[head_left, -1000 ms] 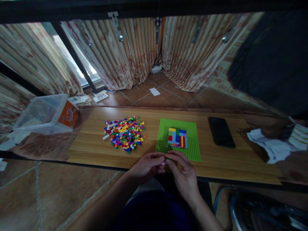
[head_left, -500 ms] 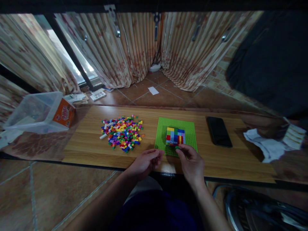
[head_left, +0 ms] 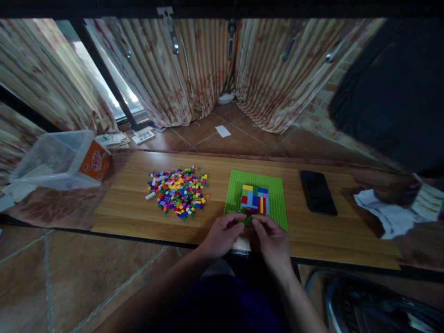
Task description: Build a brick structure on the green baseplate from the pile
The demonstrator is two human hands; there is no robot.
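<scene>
A block of toy bricks (head_left: 255, 200) in yellow, blue, red, green and light blue sits on a light-green studded baseplate (head_left: 275, 189). Just in front of it, over the plate's near edge, my right hand (head_left: 275, 240) pinches a small dark green brick (head_left: 249, 220) between thumb and index finger. My left hand (head_left: 221, 235) comes in from the other side with fingers curled and pinched, its tips close to the left end of that brick. Whatever lies between the left fingertips is too small to make out. Loose toy bricks (head_left: 178, 192) of many colours lie heaped left of the plate.
The wooden table (head_left: 135, 222) carries a black phone (head_left: 318, 192) right of the plate. Crumpled white paper (head_left: 386, 215) lies at the right end. A clear plastic box (head_left: 57, 162) with an orange label stands at far left. Curtains (head_left: 194, 74) hang behind.
My right hand has moved slightly left and toward me with the green brick, off the brick block's near edge. My left hand has come right to meet it. The view has shifted slightly.
</scene>
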